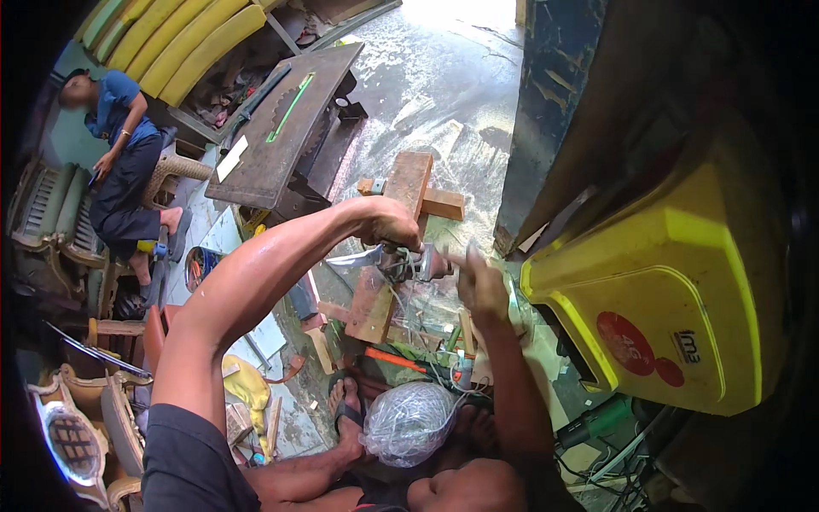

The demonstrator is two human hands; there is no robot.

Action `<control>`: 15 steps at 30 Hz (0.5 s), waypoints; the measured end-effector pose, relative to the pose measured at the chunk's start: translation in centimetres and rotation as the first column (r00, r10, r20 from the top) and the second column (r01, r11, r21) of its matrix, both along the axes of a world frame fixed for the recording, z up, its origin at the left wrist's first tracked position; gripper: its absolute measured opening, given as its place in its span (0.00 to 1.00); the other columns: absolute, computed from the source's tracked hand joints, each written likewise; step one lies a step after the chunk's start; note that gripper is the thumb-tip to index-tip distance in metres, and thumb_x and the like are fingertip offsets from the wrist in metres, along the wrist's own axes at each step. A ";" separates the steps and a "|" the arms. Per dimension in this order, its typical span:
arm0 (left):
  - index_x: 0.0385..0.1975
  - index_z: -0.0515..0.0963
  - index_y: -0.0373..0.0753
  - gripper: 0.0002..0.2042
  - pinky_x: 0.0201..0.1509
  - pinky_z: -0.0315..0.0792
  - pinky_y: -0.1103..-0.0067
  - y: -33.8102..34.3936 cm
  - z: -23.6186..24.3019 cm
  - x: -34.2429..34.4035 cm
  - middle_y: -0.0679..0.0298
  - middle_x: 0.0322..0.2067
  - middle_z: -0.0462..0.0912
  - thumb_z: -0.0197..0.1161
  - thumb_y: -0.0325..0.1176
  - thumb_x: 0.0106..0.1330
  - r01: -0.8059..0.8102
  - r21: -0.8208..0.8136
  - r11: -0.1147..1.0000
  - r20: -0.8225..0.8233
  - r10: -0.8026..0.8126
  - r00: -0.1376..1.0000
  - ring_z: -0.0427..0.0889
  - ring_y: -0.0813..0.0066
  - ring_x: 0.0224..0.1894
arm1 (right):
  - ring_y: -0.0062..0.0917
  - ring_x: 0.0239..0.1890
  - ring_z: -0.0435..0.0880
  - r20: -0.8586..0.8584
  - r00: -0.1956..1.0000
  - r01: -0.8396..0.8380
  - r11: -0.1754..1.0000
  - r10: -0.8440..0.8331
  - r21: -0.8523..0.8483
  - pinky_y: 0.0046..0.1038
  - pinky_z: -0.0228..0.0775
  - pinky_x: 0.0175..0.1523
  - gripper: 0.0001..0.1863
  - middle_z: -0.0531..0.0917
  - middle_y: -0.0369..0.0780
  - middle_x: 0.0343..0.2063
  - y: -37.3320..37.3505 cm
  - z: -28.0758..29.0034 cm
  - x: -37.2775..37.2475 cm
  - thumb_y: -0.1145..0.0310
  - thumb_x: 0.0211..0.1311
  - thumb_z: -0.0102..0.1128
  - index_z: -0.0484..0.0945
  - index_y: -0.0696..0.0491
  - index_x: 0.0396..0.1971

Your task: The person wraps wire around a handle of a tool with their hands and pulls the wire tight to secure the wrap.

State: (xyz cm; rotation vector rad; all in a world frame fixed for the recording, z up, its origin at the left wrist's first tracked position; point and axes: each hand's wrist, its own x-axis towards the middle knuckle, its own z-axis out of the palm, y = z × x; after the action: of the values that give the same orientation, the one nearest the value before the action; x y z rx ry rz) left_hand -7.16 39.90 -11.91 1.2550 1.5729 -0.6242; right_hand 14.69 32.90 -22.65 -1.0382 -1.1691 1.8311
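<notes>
At far left sits one person point(128, 128) in a blue shirt, followed by one dark table point(264, 166); one left hand point(394, 224) curls its fingers at a metal fitting point(395, 263) near a wooden block point(371, 305) (whether it grips, cannot tell). One right hand point(483, 288), fingers loosely spread, hovers just beside the fitting; one yellow casing point(704, 256) stands at far right.

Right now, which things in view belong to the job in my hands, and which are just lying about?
Apparently in the job:
metal tool, between your left hand and right hand
wooden beam, beside your left hand

Probably just lying about:
clear plastic bundle
long orange piece
green tool, at the right
</notes>
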 end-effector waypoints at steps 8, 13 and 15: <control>0.19 0.78 0.37 0.19 0.18 0.55 0.73 0.7 -0.2 0.4 0.68 0.16 0.68 0.64 0.46 0.66 0.049 -0.018 0.999 -0.016 -0.049 0.999 0.63 0.76 0.16 | 0.57 0.49 0.82 0.668 0.729 -0.090 0.988 0.149 -0.121 0.47 0.70 0.58 0.37 0.83 0.62 0.41 -1.2 -9.8 -1.1 0.38 0.70 0.42 0.86 0.59 0.43; 0.18 0.77 0.39 0.20 0.17 0.53 0.73 0.2 0.2 0.1 0.70 0.15 0.68 0.63 0.47 0.67 0.078 0.007 0.997 -0.018 -0.078 0.997 0.60 0.77 0.15 | 0.12 0.13 0.52 0.210 0.977 -0.032 0.998 0.019 0.057 0.25 0.43 0.22 0.34 0.57 0.25 0.10 1.6 -0.9 -0.5 0.46 0.77 0.37 0.85 0.60 0.48; 0.17 0.76 0.40 0.20 0.17 0.53 0.73 0.6 0.3 0.4 0.70 0.15 0.67 0.63 0.47 0.67 0.151 0.020 0.988 -0.022 -0.151 0.988 0.60 0.77 0.15 | 0.27 0.18 0.67 0.362 0.930 -0.104 0.989 0.061 0.101 0.33 0.60 0.31 0.34 0.64 0.35 0.11 4.9 -1.3 -1.1 0.44 0.77 0.33 0.84 0.56 0.51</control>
State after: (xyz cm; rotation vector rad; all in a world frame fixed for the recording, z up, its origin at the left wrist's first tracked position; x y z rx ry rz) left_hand -6.79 40.51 -11.59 1.3971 1.5145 -0.7193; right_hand 13.59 37.84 -23.95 -1.3077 -1.5384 1.6519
